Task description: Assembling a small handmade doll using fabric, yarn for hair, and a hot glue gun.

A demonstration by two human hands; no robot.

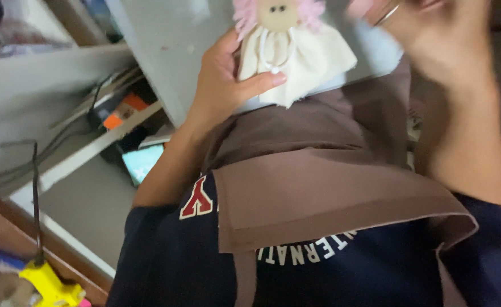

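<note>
Now a small cloth doll [287,51] is gripped by the left hand [228,79], fingers clamped on it. The right hand [443,40] is blurred; its fingers cannot be told. Steadying is judged needed next.

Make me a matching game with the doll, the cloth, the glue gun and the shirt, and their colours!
Things:
1. doll's hair
2. cloth
3. glue gun
4. shirt

Colours:
A. yellow
B. dark blue
C. pink
D. brown

Pairs: 1-C, 2-D, 3-A, 4-B. The left hand holds the doll.
</note>
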